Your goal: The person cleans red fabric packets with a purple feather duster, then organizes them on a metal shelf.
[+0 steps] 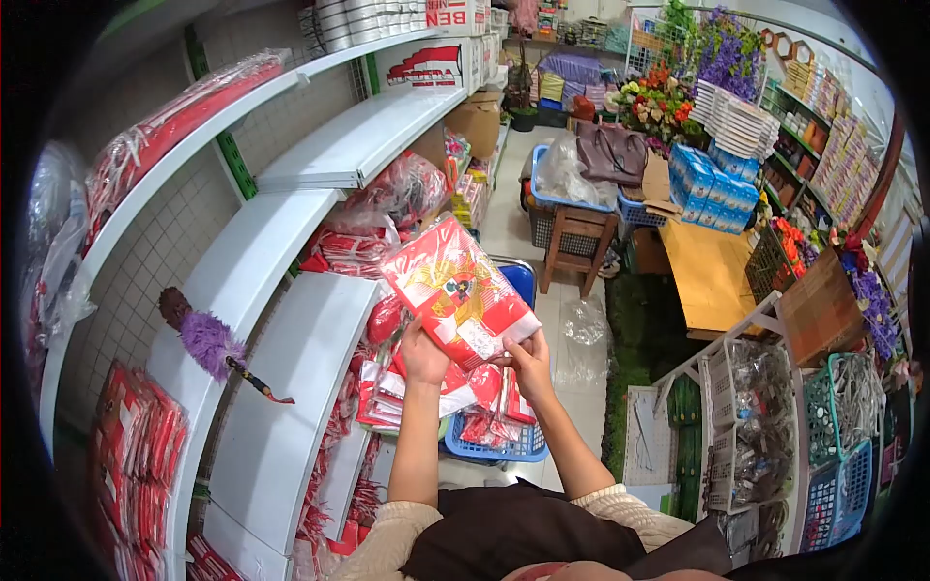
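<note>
Both hands hold a flat red-and-white packet (pixel 463 290) in clear plastic, with a gold emblem and a white label near its lower edge. My left hand (pixel 424 356) is closed on its lower left corner, and my right hand (pixel 530 360) grips the lower right corner by the label. The packet is tilted up toward me. Beneath it, a blue basket (pixel 496 450) holds more red-and-white packets (pixel 499 426), partly hidden by my hands and forearms.
To the left, white metal shelves (pixel 281 378) bear a purple feather duster (pixel 208 344) and stacked red packets (pixel 136 455). Ahead, a wooden stool (pixel 578 242) supports a blue basket with a brown handbag (pixel 610 153). On the right are a wooden tabletop (pixel 702 276) and baskets of goods.
</note>
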Demonstrator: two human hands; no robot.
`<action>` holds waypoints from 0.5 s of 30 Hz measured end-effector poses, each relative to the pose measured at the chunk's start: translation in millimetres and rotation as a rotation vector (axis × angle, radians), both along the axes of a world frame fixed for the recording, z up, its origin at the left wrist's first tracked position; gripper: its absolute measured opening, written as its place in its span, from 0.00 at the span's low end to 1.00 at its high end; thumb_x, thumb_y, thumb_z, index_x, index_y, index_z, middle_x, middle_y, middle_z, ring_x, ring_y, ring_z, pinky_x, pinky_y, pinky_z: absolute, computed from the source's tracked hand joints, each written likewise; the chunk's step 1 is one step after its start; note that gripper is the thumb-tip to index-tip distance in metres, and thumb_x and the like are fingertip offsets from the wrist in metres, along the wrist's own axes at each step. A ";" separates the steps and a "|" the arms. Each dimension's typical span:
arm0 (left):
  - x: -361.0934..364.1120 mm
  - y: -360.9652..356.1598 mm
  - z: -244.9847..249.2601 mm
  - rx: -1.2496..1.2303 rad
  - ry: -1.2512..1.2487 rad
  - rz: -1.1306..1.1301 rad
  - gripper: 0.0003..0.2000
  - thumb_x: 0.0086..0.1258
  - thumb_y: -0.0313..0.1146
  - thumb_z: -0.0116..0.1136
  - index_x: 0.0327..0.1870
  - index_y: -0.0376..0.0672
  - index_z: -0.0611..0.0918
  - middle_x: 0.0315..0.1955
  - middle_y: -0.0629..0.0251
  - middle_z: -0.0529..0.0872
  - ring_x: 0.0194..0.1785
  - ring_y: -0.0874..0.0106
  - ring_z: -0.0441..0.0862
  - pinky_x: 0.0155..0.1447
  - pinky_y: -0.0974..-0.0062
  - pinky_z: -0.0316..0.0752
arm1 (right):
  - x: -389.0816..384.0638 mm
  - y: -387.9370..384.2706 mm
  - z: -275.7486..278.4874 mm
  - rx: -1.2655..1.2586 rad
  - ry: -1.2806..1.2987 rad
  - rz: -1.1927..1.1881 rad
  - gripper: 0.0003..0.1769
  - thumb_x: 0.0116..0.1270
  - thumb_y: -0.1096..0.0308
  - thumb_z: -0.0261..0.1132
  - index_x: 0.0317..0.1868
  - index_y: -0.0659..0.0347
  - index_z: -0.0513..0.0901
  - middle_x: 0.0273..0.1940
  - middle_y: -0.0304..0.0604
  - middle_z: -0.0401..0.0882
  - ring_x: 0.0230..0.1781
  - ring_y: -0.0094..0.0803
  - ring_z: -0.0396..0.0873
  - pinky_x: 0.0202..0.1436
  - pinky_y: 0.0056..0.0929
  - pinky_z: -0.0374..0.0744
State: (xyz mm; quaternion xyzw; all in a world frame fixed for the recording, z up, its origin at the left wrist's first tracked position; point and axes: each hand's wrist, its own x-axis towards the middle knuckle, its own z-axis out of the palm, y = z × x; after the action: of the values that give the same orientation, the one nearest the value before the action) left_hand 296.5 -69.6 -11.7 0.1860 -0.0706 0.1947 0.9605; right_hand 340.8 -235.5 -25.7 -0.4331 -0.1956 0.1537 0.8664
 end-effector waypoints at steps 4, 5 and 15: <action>-24.9 8.4 22.9 0.007 -0.113 0.003 0.28 0.62 0.38 0.50 0.63 0.33 0.63 0.61 0.54 0.68 0.64 0.57 0.64 0.69 0.57 0.54 | -14.5 10.5 22.3 0.099 -0.004 0.077 0.27 0.63 0.76 0.57 0.61 0.64 0.59 0.54 0.49 0.72 0.45 0.36 0.78 0.38 0.33 0.84; -29.3 11.4 25.4 0.006 -0.122 0.021 0.28 0.63 0.39 0.50 0.62 0.33 0.64 0.61 0.54 0.69 0.64 0.57 0.64 0.68 0.57 0.55 | -18.0 13.7 26.3 0.090 -0.020 0.096 0.27 0.63 0.76 0.57 0.61 0.65 0.58 0.54 0.49 0.72 0.45 0.36 0.78 0.39 0.33 0.84; -98.5 42.9 59.5 0.025 -0.106 0.217 0.27 0.63 0.41 0.49 0.61 0.34 0.65 0.60 0.54 0.70 0.63 0.56 0.65 0.67 0.57 0.57 | -65.8 57.6 51.8 0.010 -0.108 0.216 0.29 0.63 0.75 0.60 0.62 0.65 0.58 0.53 0.49 0.72 0.48 0.34 0.77 0.49 0.32 0.79</action>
State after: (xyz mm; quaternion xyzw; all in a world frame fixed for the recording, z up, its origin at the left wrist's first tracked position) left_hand 198.1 -26.7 47.9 0.1939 -0.1033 0.3061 0.9263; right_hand 275.0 -177.9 26.1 -0.4126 -0.2883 0.2216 0.8352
